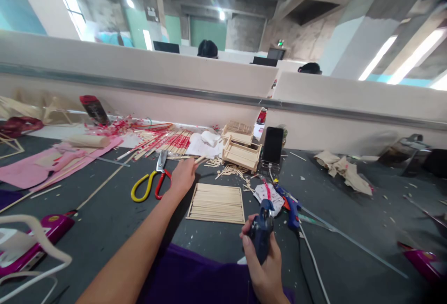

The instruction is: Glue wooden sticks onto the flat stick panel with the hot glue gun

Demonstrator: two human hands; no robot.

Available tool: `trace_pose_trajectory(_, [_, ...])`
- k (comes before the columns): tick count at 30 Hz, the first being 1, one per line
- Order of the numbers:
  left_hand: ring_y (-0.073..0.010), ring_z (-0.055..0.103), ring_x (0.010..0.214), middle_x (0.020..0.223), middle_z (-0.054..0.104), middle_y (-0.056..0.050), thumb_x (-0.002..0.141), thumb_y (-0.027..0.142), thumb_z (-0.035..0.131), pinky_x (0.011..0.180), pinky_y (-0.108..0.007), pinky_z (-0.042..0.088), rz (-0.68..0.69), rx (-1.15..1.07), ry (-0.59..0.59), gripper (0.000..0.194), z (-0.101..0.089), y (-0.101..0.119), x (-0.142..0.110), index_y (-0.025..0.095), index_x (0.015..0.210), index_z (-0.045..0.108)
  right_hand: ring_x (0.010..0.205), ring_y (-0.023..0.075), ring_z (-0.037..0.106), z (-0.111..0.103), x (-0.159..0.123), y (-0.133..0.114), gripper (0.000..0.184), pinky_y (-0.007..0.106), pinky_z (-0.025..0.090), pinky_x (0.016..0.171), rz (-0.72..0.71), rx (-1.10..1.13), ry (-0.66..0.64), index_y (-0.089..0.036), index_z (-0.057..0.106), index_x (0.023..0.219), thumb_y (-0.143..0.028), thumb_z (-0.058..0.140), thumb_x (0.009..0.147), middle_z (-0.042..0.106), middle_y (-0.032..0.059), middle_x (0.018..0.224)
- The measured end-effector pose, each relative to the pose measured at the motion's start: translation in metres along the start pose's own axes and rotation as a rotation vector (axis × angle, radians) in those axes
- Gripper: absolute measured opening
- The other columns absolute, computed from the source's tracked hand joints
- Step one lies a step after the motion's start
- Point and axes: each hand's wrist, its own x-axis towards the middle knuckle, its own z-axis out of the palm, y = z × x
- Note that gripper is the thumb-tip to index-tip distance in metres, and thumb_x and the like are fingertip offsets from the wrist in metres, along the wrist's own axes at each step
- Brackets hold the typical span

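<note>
My left hand (183,176) reaches forward past the scissors, its fingers closed on short wooden sticks (199,159) that poke out to the right. Just left of it lie scissors (161,164) with one yellow and one red handle loop. In my right hand (266,266) is a dark blue hand tool (261,232), held upright; its exact kind is not clear. Between the hands, flat on the table, rests a panel of wooden sticks (215,204) framed by thin edge strips. Behind it stand small stick-built pieces (241,154) with short stick offcuts (232,170) scattered around.
A blue glue gun (293,211) with a cord lies right of my right hand, beside crumpled paper (268,198). A phone (273,145) leans upright behind. Red-and-white wrapped sticks (174,142) lie at the back. Magenta power strips (52,232) sit at the sides. A low partition (139,104) borders the table.
</note>
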Motion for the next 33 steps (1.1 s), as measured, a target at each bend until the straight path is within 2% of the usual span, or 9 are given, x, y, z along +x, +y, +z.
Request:
trace_pose_trajectory(4, [-0.0149, 0.053, 0.073, 0.084, 0.058, -0.003, 0.097, 0.034, 0.023, 0.066, -0.025, 0.043, -0.024, -0.267, 0.09, 0.033, -0.016, 0.034, -0.027, 0.02, 0.104, 0.053, 0.086, 0.0175, 0.06, 0.0, 0.0, -0.003, 0.029, 0.029, 0.05, 0.077, -0.008, -0.004, -0.011, -0.021, 0.05, 0.115, -0.027, 0.056, 0.087, 0.06, 0.0051, 0.095])
trace_pose_trajectory(6, [-0.0131, 0.05, 0.068, 0.079, 0.053, 0.0, 0.093, 0.04, 0.038, 0.063, -0.023, 0.041, -0.073, -0.826, 0.056, 0.028, -0.019, 0.053, -0.05, 0.021, 0.107, 0.053, 0.085, 0.0176, 0.061, -0.001, 0.001, -0.005, 0.029, 0.029, 0.051, 0.077, -0.006, -0.019, -0.017, -0.021, 0.049, 0.115, -0.027, 0.056, 0.087, 0.061, 0.0053, 0.094])
trace_pose_trajectory(7, [-0.0123, 0.048, 0.067, 0.076, 0.051, 0.001, 0.091, 0.041, 0.044, 0.062, -0.022, 0.04, -0.114, -1.007, 0.008, 0.026, -0.019, 0.061, -0.063, 0.022, 0.106, 0.054, 0.085, 0.0177, 0.061, -0.001, 0.002, -0.006, 0.03, 0.029, 0.051, 0.077, -0.003, -0.027, -0.019, -0.021, 0.049, 0.115, -0.027, 0.056, 0.087, 0.061, 0.0053, 0.094])
trace_pose_trajectory(10, [-0.0108, 0.045, 0.065, 0.073, 0.048, 0.002, 0.088, 0.041, 0.051, 0.063, -0.021, 0.04, -0.26, -1.23, -0.103, 0.022, -0.013, 0.074, -0.098, 0.02, 0.092, 0.055, 0.084, 0.0175, 0.061, -0.001, 0.003, -0.01, 0.031, 0.029, 0.051, 0.077, 0.011, -0.047, -0.022, -0.02, 0.049, 0.116, -0.028, 0.057, 0.087, 0.063, 0.0054, 0.093])
trace_pose_trajectory(13, [-0.0123, 0.052, 0.076, 0.08, 0.053, 0.0, 0.086, 0.04, 0.056, 0.077, -0.026, 0.043, -0.3, -1.272, -0.242, 0.021, -0.003, 0.075, -0.12, 0.019, 0.089, 0.054, 0.083, 0.0176, 0.062, -0.002, 0.004, -0.013, 0.032, 0.029, 0.052, 0.077, 0.015, -0.072, -0.01, -0.02, 0.049, 0.116, -0.028, 0.057, 0.086, 0.064, 0.0053, 0.092])
trace_pose_trajectory(16, [-0.015, 0.057, 0.084, 0.085, 0.059, -0.002, 0.086, 0.037, 0.058, 0.081, -0.029, 0.043, -0.286, -1.243, -0.363, 0.023, 0.003, 0.072, -0.127, 0.019, 0.099, 0.052, 0.083, 0.018, 0.062, -0.003, 0.005, -0.013, 0.031, 0.029, 0.052, 0.075, 0.005, -0.086, -0.002, -0.019, 0.05, 0.114, -0.028, 0.058, 0.085, 0.064, 0.0056, 0.092])
trace_pose_trajectory(22, [-0.0158, 0.057, 0.076, 0.078, 0.061, -0.002, 0.089, 0.037, 0.052, 0.074, -0.028, 0.043, -0.11, -1.103, -0.342, 0.019, -0.005, 0.074, -0.126, 0.018, 0.094, 0.052, 0.081, 0.0168, 0.062, -0.003, 0.006, -0.013, 0.03, 0.028, 0.051, 0.075, 0.012, -0.082, 0.01, -0.019, 0.05, 0.114, -0.028, 0.057, 0.086, 0.063, 0.0051, 0.091])
trace_pose_trajectory(27, [-0.0176, 0.058, 0.078, 0.078, 0.061, -0.003, 0.091, 0.037, 0.046, 0.076, -0.03, 0.043, 0.036, -0.926, -0.45, 0.023, -0.005, 0.075, -0.129, 0.018, 0.086, 0.055, 0.081, 0.0175, 0.063, -0.003, 0.005, -0.014, 0.033, 0.029, 0.052, 0.076, -0.01, -0.083, 0.006, -0.018, 0.049, 0.117, -0.028, 0.057, 0.086, 0.064, 0.0061, 0.091])
trace_pose_trajectory(33, [-0.0187, 0.059, 0.081, 0.082, 0.064, -0.004, 0.092, 0.036, 0.044, 0.079, -0.031, 0.043, 0.106, -0.877, -0.496, 0.023, -0.001, 0.073, -0.13, 0.018, 0.088, 0.058, 0.082, 0.018, 0.064, -0.003, 0.004, -0.013, 0.036, 0.03, 0.052, 0.077, -0.007, -0.102, -0.003, -0.019, 0.048, 0.119, -0.028, 0.057, 0.086, 0.065, 0.0062, 0.092])
